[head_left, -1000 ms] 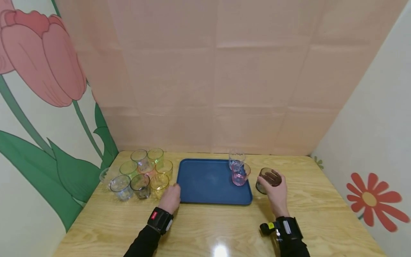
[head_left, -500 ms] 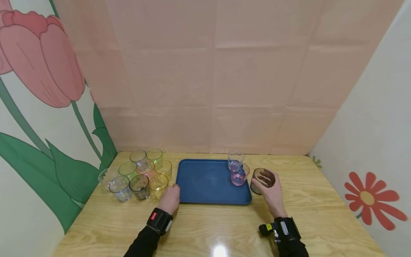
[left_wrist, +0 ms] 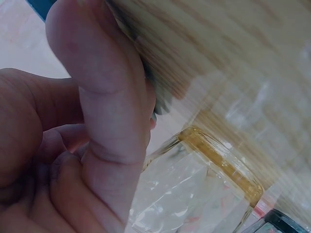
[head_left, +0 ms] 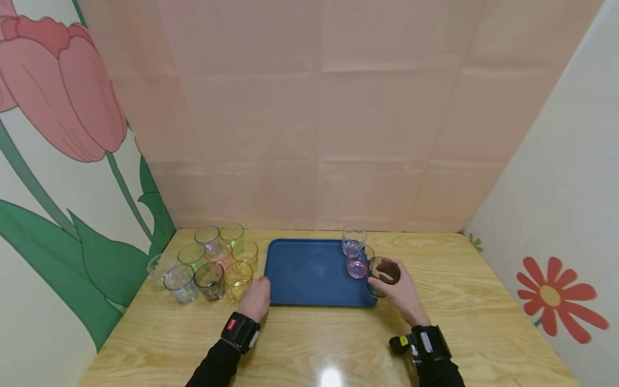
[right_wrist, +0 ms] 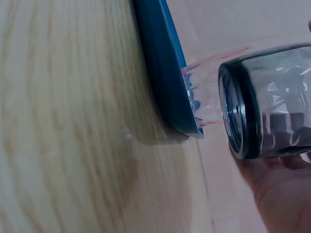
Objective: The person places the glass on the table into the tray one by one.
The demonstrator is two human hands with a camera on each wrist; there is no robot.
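Observation:
My right hand [head_left: 403, 293] holds a dark grey drinking glass [right_wrist: 277, 104] by its side, above the front right corner of the blue tray [head_left: 309, 274]. In the right wrist view its base hangs higher than the tray rim [right_wrist: 167, 73], apart from it. A pink glass [head_left: 357, 266] and a clear glass [head_left: 352, 239] stand at the tray's right side. My left hand [head_left: 255, 299] grips the tray's left edge near the front corner, its fingers curled; the pinch itself is partly hidden. Right beside that hand stands a yellow glass [left_wrist: 214, 165].
Left of the tray several tinted glasses stand close together, among them a dark glass [head_left: 210, 282], a bluish clear glass [head_left: 180, 285] and a green glass [head_left: 192, 253]. The wooden table [head_left: 300, 344] meets a pink-covered wall [head_left: 314, 134] at the back.
My right hand has moved left with the dark glass, from the table right of the tray to over its front right corner. The left hand stays on the tray edge.

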